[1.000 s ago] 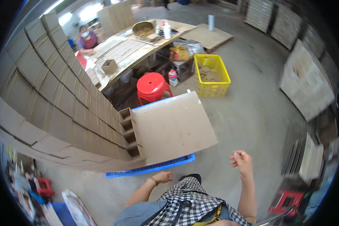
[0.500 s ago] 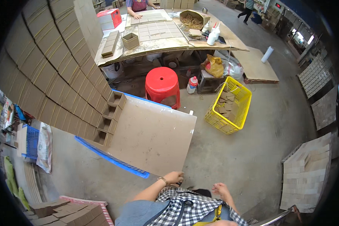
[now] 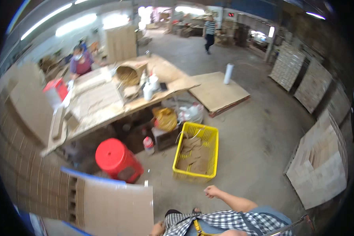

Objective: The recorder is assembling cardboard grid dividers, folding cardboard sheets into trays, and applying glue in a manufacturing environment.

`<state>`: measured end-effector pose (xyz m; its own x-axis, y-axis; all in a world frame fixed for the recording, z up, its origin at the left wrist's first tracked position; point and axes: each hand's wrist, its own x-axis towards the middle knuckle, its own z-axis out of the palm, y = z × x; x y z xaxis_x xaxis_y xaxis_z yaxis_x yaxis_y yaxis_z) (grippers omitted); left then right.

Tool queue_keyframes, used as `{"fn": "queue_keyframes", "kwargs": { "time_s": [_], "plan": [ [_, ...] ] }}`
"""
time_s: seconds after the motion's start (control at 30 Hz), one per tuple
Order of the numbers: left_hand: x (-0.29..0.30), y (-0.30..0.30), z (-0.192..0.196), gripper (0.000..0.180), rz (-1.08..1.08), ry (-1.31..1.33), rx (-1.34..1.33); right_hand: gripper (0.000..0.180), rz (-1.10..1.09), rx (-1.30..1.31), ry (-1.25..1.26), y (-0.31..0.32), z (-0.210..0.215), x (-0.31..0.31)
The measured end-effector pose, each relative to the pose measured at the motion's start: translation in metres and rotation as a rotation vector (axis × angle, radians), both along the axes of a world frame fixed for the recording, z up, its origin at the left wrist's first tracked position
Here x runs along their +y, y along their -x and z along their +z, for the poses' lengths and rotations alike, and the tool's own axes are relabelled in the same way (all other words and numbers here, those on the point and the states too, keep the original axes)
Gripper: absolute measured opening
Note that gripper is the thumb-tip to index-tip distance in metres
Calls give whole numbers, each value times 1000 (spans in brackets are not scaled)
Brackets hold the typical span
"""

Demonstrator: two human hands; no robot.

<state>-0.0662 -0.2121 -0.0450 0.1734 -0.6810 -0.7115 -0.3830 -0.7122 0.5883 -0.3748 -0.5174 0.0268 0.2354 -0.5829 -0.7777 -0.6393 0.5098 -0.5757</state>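
Observation:
My right hand [image 3: 212,191] is held out over the floor, just below the near end of a yellow plastic basket [image 3: 196,176]. Its fingers are curled in, and nothing shows in them. Low in the picture, my left hand [image 3: 158,228] hangs beside the right edge of a flat brown board [image 3: 118,208]; its fingers are too blurred to read, and I cannot tell whether it touches the board. Brown cardboard pieces [image 3: 194,153] lie inside the basket. Stacked cardboard boxes [image 3: 39,188] stand on the board's left side.
Left of the basket are a red stool [image 3: 118,159] and a bottle [image 3: 148,145]. Behind them stands a worktable [image 3: 98,98] with glue bottles, where a co-worker [image 3: 81,65] stands. Wrapped stacks [image 3: 318,161] line the right side. Another person [image 3: 209,33] walks far off.
My view has turned right and tilted up, so the table, stool and basket sit further left and lower. My right hand is now nearer the basket; the left is still by the board.

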Motion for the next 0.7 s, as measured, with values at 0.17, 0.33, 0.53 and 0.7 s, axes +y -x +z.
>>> {"fn": "queue_keyframes", "kwargs": {
  "time_s": [0.17,0.33,0.53,0.7],
  "plan": [
    [-128,-21,42,49,21,75,-90,30,139,2,-22,-64,3,-106],
    [-172,-77,82,47,125,118,-228,22,215,-7,-30,-135,-16,-180],
    [-224,-137,114,45,426,247,-144,18,280,78,-128,-199,1,-234],
    [-214,-166,123,42,663,153,-203,21,490,170,12,-298,-23,-296]
  ]
}}
